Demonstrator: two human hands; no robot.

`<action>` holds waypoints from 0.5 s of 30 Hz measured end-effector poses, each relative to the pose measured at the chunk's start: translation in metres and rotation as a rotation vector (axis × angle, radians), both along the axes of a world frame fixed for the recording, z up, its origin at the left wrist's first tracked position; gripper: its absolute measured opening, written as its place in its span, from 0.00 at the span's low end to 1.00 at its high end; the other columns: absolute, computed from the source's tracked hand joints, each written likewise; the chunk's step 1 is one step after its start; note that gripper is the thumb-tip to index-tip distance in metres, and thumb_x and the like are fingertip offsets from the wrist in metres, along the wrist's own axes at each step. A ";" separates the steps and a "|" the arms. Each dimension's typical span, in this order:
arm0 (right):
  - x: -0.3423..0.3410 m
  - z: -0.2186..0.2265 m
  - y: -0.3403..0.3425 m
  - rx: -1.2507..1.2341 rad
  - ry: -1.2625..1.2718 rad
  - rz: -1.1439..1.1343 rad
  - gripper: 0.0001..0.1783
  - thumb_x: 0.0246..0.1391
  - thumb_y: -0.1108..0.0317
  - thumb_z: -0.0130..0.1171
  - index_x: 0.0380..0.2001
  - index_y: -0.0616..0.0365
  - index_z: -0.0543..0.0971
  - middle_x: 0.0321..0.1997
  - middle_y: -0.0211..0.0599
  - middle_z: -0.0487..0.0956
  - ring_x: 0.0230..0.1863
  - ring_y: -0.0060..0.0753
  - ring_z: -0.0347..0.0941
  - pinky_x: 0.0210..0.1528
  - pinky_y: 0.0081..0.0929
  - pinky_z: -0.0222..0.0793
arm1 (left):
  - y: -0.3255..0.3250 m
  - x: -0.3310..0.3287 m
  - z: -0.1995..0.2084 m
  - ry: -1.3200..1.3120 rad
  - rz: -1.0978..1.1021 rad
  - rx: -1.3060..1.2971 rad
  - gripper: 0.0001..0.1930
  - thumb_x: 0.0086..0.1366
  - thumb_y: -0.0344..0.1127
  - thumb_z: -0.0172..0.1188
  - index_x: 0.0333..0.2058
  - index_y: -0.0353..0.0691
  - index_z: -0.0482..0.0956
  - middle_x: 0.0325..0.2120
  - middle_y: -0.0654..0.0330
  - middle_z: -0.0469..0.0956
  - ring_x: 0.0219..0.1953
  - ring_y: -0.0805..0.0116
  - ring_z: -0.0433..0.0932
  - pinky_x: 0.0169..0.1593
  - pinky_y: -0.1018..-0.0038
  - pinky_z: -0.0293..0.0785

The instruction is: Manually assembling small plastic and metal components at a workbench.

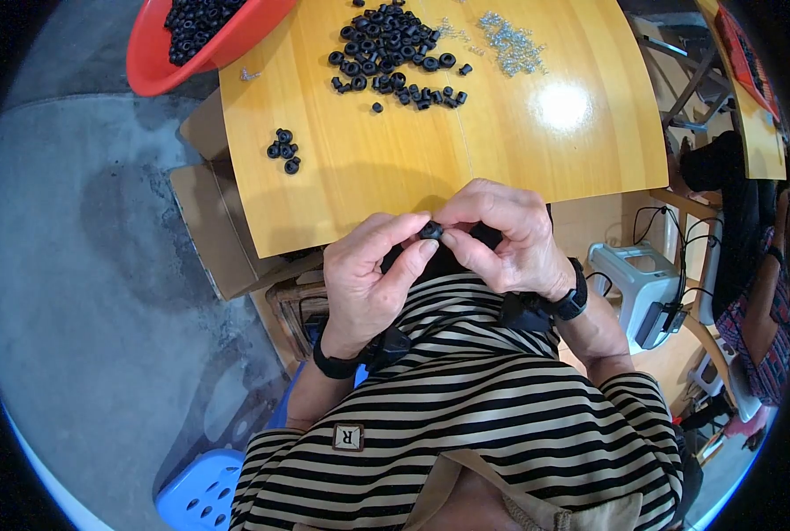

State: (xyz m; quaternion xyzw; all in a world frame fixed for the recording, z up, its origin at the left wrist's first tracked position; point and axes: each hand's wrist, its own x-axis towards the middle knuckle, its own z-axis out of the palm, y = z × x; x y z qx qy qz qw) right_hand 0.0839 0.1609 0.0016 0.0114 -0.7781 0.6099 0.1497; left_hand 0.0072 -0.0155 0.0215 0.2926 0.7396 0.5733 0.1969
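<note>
Just off the table's near edge, both my hands meet around one small round black part with a ringed rim (pixel 430 231). My left hand (pixel 370 273) pinches it between thumb and forefinger. From the other side, the thumb and forefinger of my right hand (pixel 501 232) close on it too; whether something tiny sits between those fingertips is hidden. Farther off on the table lies a heap of similar black parts (pixel 386 44). Beside that heap is a pile of small clear or silvery pieces (pixel 510 44). Several black parts form a small group (pixel 284 150) at the left.
A red basin (pixel 138 62) full of black parts stands at the far left. Cardboard boxes (pixel 209 212) sit under the table's left edge. On the right are a white stool (pixel 634 274), cables and another person (pixel 758 327) at a second table.
</note>
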 end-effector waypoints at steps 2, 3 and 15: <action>-0.001 0.000 -0.001 0.007 0.035 -0.005 0.09 0.44 0.81 0.61 0.32 0.63 0.80 0.26 0.38 0.79 0.25 0.30 0.76 0.27 0.21 0.70 | 0.000 0.001 -0.003 -0.057 -0.001 0.039 0.13 0.55 0.21 0.66 0.41 0.32 0.80 0.28 0.58 0.80 0.29 0.74 0.77 0.34 0.81 0.72; -0.002 -0.001 -0.001 0.015 0.069 -0.012 0.10 0.43 0.82 0.60 0.32 0.62 0.80 0.26 0.39 0.79 0.25 0.33 0.77 0.28 0.22 0.71 | 0.000 0.000 -0.002 -0.058 -0.002 0.039 0.13 0.55 0.21 0.66 0.41 0.32 0.80 0.28 0.58 0.80 0.29 0.74 0.77 0.34 0.81 0.72; -0.004 -0.010 -0.009 0.052 0.176 0.006 0.10 0.40 0.83 0.61 0.29 0.62 0.80 0.24 0.39 0.79 0.21 0.30 0.76 0.22 0.21 0.71 | -0.006 0.004 -0.004 -0.339 0.009 0.044 0.10 0.57 0.19 0.64 0.39 0.28 0.79 0.30 0.61 0.78 0.32 0.79 0.74 0.35 0.83 0.70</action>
